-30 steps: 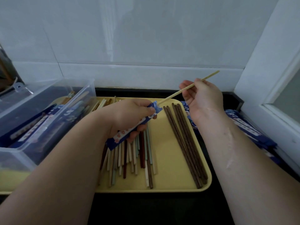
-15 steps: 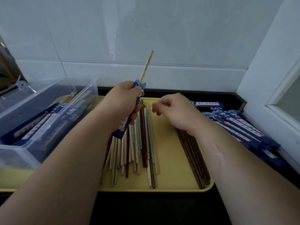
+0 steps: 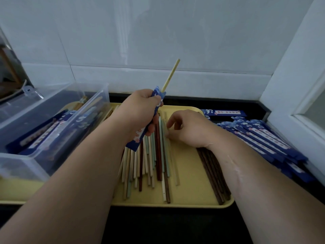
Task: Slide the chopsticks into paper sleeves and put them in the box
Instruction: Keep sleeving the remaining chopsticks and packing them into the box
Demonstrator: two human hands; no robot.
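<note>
**Stick partly sleeved in L hand**

Your L hand point(image 3: 140, 110) clamps the blue floral paper sleeve point(image 3: 136, 140) above the yellow tray point(image 3: 190, 173). A pale chopstick point(image 3: 171, 74) pokes out the top. R hand point(image 3: 186, 129) curls on loose chopsticks point(image 3: 151, 161); can't tell if it's pinching one.

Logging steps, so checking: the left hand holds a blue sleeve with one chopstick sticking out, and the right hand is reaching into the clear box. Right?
Not quite. The left hand holds the blue sleeve with one chopstick sticking out, but the head view shows the right hand down at the loose chopsticks on the yellow tray, not in the clear box.
</note>
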